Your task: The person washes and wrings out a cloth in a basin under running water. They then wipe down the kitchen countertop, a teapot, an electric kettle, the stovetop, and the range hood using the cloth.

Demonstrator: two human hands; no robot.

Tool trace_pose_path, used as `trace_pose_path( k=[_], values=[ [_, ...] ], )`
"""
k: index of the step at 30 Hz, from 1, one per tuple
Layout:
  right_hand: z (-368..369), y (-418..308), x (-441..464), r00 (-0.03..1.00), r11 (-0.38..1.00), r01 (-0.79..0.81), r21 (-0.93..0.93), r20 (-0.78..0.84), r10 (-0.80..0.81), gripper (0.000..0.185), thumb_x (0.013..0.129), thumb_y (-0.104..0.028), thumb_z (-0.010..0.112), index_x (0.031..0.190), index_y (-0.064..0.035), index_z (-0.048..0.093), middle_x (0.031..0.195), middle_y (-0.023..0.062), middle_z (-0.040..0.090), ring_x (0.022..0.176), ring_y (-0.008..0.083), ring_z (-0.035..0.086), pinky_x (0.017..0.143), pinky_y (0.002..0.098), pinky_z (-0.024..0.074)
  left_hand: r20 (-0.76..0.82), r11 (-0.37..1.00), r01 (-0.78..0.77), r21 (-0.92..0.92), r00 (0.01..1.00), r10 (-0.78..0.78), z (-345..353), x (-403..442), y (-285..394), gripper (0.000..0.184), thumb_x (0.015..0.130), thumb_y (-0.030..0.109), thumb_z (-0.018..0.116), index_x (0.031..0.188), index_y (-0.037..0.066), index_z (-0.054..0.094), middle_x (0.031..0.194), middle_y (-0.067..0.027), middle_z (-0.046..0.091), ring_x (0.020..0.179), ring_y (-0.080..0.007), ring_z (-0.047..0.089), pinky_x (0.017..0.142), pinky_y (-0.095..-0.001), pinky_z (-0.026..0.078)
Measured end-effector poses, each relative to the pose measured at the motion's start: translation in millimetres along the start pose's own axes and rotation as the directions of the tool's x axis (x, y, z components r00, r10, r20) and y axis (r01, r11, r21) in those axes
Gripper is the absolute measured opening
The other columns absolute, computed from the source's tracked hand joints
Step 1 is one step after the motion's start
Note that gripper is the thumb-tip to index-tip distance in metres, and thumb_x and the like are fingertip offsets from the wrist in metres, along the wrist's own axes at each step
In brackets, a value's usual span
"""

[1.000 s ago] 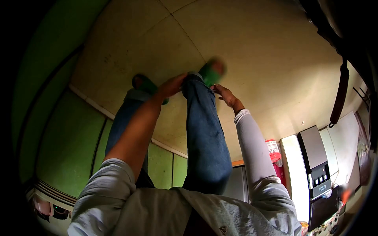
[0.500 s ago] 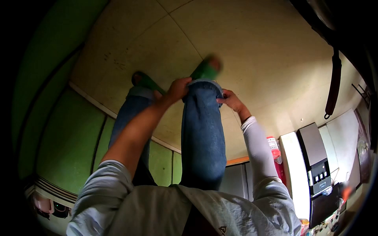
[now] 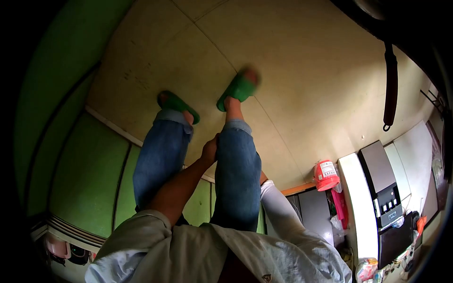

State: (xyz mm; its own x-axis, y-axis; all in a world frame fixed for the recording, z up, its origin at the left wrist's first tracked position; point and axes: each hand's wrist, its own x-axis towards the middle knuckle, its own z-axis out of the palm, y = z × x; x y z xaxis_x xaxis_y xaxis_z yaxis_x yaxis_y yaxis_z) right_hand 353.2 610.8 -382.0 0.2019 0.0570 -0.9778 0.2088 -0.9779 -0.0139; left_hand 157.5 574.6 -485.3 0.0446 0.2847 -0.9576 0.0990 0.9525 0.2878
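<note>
My left hand [image 3: 209, 150] is against the inner side of the right jeans leg [image 3: 236, 165], below the knee, its fingers mostly hidden behind the denim. On the outer side of that same leg my right hand [image 3: 262, 177] is almost wholly hidden, with only a bit of skin showing by the sleeve cuff. The cuff [image 3: 238, 125] of this leg is rolled up above a bare ankle. The left jeans leg [image 3: 163, 146] has a rolled cuff too. Both feet wear green slippers, one at the left [image 3: 175, 104] and one at the right [image 3: 236, 89].
Green cabinet doors [image 3: 89, 174] line the left side. To the right are a red tub [image 3: 325, 175], a white-edged counter [image 3: 358, 207] and a dark appliance [image 3: 384, 198]. A dark handle with a hook [image 3: 390, 89] hangs at the upper right. The floor [image 3: 306, 70] is tiled.
Both hands have moved from the right leg's cuff up toward the knee. The right hand has gone behind the leg. The cuff sits higher, baring the ankle, and the red tub shows fully.
</note>
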Motion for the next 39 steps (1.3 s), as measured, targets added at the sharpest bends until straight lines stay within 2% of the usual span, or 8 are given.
trace_pose_path(
  k=[6,12,14,20,23,30,36,39],
  values=[
    [-22,-19,69,0.963,0.836,-0.104,-0.538,-0.266,-0.051,0.036,0.07,-0.007,0.056,0.105,-0.0058,0.046,0.08,0.0104,0.06,0.077,0.0232,0.059,0.065,0.0324,0.0449,-0.121,0.675,0.145,0.724,0.989,-0.082,-77,54,13,0.055,0.078,0.019,0.054,0.128,0.009,0.033,0.073,-0.0144,0.059,0.065,-0.0317,0.058,0.061,-0.0414,0.047],
    [-53,-59,97,0.745,0.914,-0.219,0.341,0.664,-0.069,0.055,0.079,-0.009,0.056,0.129,-0.0048,0.032,0.12,0.0135,0.049,0.108,0.0195,0.049,0.093,0.0355,0.0369,0.79,0.829,-0.442,0.343,0.613,0.0,-125,78,38,0.061,0.076,0.022,0.063,0.129,0.011,0.033,0.115,-0.0077,0.047,0.097,-0.02,0.049,0.077,-0.0368,0.044],
    [-54,-68,103,0.643,0.657,-0.479,0.582,0.743,-0.189,0.058,0.081,-0.016,0.058,0.13,-0.0032,0.029,0.117,0.0104,0.05,0.102,0.0155,0.051,0.088,0.0327,0.04,0.614,0.643,0.745,-0.176,0.594,-0.52,-115,44,125,0.044,0.077,0.014,0.064,0.118,0.008,0.047,0.124,-0.0106,0.041,0.118,-0.0222,0.032,0.09,-0.036,0.037],
    [-44,-80,116,0.786,0.994,-0.084,-0.069,0.609,0.109,0.027,0.076,-0.02,0.066,0.093,-0.0016,0.058,0.085,0.0021,0.061,0.076,0.0149,0.055,0.067,0.0268,0.0439,0.478,0.997,0.08,0.018,0.875,-0.079,-96,61,105,0.036,0.074,0.017,0.064,0.107,0.008,0.053,0.101,-0.0059,0.055,0.09,-0.023,0.052,0.083,-0.0308,0.038],
    [-20,-108,77,0.812,0.668,0.506,-0.545,0.04,-0.582,0.031,0.063,-0.014,0.071,0.072,-0.0004,0.045,0.071,0.0162,0.054,0.064,0.028,0.052,0.055,0.0337,0.0404,0.16,0.723,-0.583,0.371,0.807,0.569,-61,31,127,0.028,0.071,0.008,0.061,0.098,0.006,0.057,0.086,-0.0118,0.056,0.083,-0.0298,0.054,0.077,-0.0316,0.04],
    [7,2,-35,0.849,0.741,0.359,-0.567,-0.131,-0.512,0.019,0.071,-0.006,0.058,0.084,-0.0065,0.044,0.086,0.018,0.05,0.081,0.0384,0.05,0.063,0.0416,0.0418,0.072,0.752,-0.365,0.549,0.917,0.392,-60,-68,62,0.04,0.07,0.002,0.051,0.11,0.008,0.052,0.099,-0.016,0.051,0.091,-0.0338,0.05,0.075,-0.0369,0.041],
    [31,79,15,0.932,0.766,-0.153,0.624,0.349,-0.098,0.039,0.081,-0.021,0.054,0.112,0.0003,0.047,0.09,0.0062,0.06,0.084,0.0192,0.055,0.075,0.0319,0.0446,0.173,0.602,-0.545,0.584,0.808,0.564,-41,-76,18,0.047,0.081,0.013,0.047,0.126,0.01,0.035,0.107,-0.0209,0.05,0.093,-0.036,0.051,0.081,-0.038,0.039],
    [18,43,-20,0.991,0.994,0.086,0.06,-0.109,-0.08,0.031,0.075,-0.01,0.055,0.102,-0.0008,0.044,0.074,0.0085,0.058,0.065,0.0186,0.056,0.058,0.031,0.0455,-0.111,0.908,0.182,0.378,0.982,-0.151,-40,-48,30,0.051,0.079,0.025,0.055,0.122,0.005,0.037,0.095,-0.0232,0.055,0.09,-0.0339,0.053,0.078,-0.0396,0.041]
  ],
)
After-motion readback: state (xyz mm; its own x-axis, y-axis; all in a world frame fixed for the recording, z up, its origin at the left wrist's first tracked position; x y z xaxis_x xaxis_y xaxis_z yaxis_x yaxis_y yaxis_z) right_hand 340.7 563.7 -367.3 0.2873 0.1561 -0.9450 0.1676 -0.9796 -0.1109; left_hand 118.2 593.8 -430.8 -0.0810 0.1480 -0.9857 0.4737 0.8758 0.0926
